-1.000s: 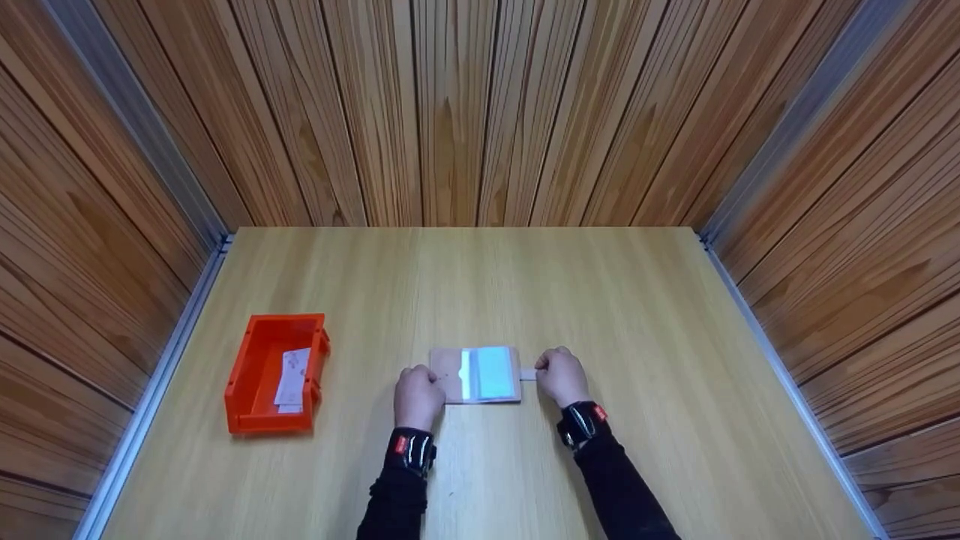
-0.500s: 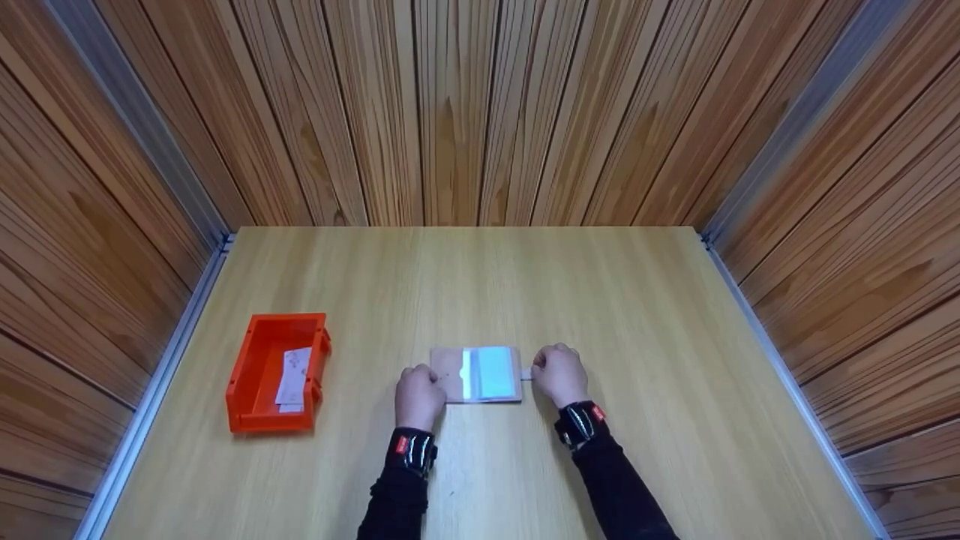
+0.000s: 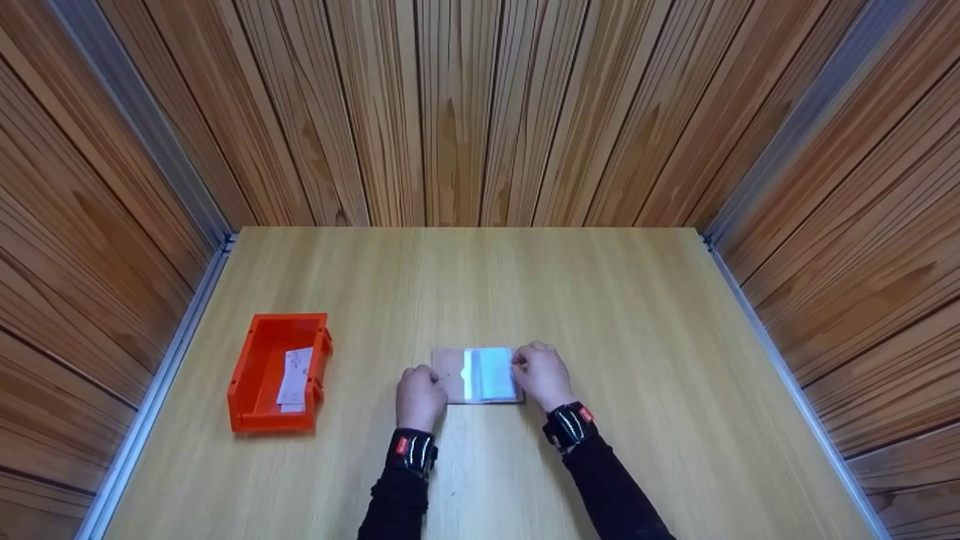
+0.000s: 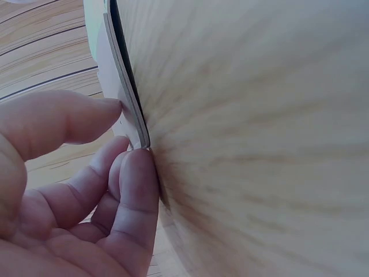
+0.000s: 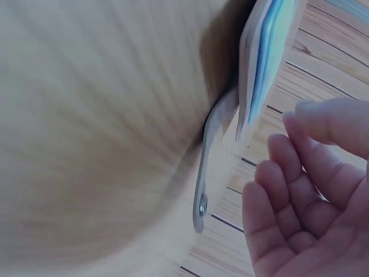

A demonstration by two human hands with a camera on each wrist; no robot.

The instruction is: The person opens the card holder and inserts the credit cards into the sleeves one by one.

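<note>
A card holder [image 3: 448, 367] lies spread out on the table, with a pinkish-beige cover and clear bluish plastic sleeves [image 3: 493, 375] on its right half. At its left edge my left hand [image 3: 418, 397] pinches the cover, the thumb on top and the fingertips [image 4: 138, 173] at the edge. My right hand [image 3: 544, 375] hovers by the right edge of the sleeves. In the right wrist view its fingers are loosely bent, thumb near the index fingertip, apart from the holder and with nothing visible between them. A strap [image 5: 204, 167] with a metal snap sticks out below the cover there.
An orange bin [image 3: 241, 382] stands at the left of the table, with pale printed paper slips [image 3: 295, 375] inside. Wood-plank walls [image 3: 450, 112] close off the back and both sides, with metal rails along the table's side edges.
My right hand has let go of the strap and moved left to the edge of the sleeves. My left hand keeps its place on the cover.
</note>
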